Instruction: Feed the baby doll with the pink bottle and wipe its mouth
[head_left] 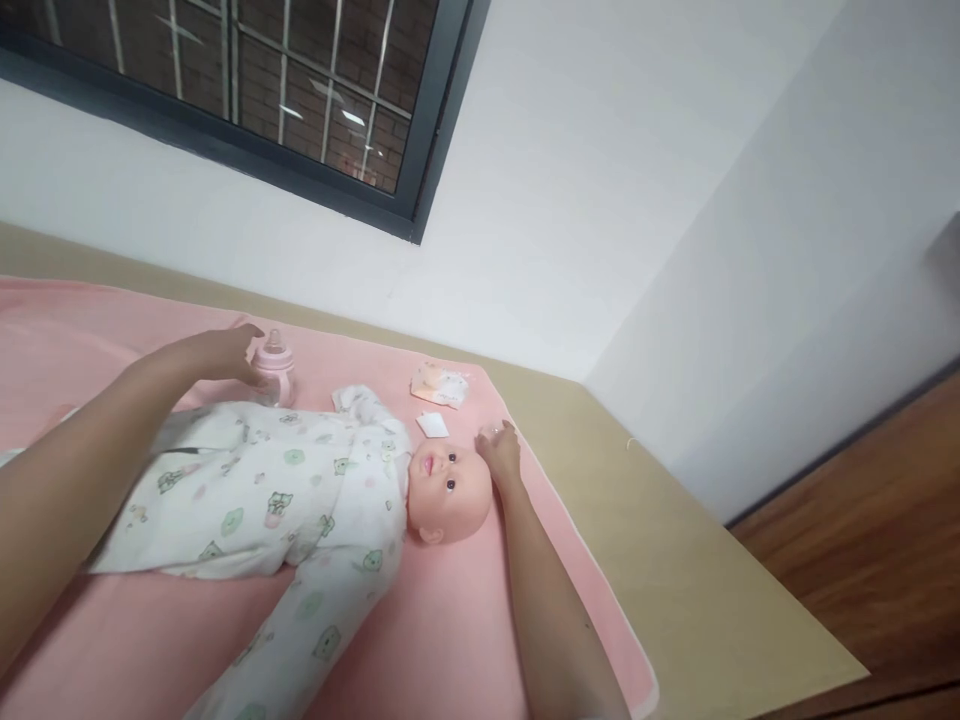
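Note:
A pink baby bottle [276, 370] with a clear teat and a side handle stands upright on the pink blanket [465, 620]. My left hand [229, 355] is at its left side, fingers apart, with the fingertips at or very near the bottle's edge. A baby doll [450, 495] in white printed clothes lies face up, its head towards the right. Beyond the doll's head, my right hand [501, 452] rests low over the blanket with its fingers curled. Something small and pale shows at those fingers, too small to name.
A white folded square [433, 425] and a small printed soft packet [440, 385] lie above the doll's head. The blanket covers much of a beige tabletop [675, 560]. Behind stands a white wall with a dark-framed barred window [416, 190]. Wooden panelling [862, 520] is at the right.

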